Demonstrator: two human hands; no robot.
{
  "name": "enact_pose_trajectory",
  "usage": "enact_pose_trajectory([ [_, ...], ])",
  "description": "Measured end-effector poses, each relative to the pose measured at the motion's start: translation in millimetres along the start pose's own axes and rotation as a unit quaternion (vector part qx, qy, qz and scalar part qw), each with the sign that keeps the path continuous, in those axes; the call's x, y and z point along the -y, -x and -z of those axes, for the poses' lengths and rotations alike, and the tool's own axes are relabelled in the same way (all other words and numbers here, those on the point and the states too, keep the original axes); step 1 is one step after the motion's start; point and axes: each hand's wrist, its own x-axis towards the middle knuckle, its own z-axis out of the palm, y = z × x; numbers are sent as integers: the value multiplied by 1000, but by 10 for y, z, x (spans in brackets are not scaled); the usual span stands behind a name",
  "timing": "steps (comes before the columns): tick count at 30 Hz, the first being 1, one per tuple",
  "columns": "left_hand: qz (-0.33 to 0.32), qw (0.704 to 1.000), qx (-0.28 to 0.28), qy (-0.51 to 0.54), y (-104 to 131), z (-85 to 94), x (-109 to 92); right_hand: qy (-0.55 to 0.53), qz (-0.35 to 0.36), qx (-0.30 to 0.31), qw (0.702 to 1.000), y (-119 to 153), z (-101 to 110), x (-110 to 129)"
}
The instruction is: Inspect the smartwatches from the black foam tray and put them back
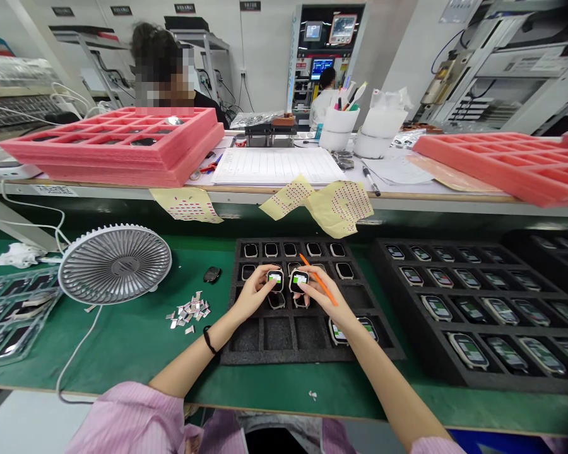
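Note:
Over a black foam tray (279,354), my left hand (254,295) grips a smartwatch body (275,279) whose lit screen shows green and white. Close beside it, my right hand (322,296) holds a second watch body (298,280) with a similar lit screen. A thin orange stick (318,279) also lies in my right hand, slanting across the fingers. Several more watches, such as a dark-screened one (345,271), sit in the tray's compartments. Two lit watches (338,331) lie at the lower right, partly behind my right forearm.
A white fan (118,265) stands at left, near small silvery pieces (189,312) and a dark watch-shaped part (212,274). Another foam tray (454,372) with lit watches is at right. Pink foam trays (123,165) rest on the shelf, and a person (161,69) is behind.

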Motion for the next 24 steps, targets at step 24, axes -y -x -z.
enact_pose_trajectory([
  [24,-6,999,-16,-28,5,-11,-21,14,-11,5,1000,-3,-5,-19],
])
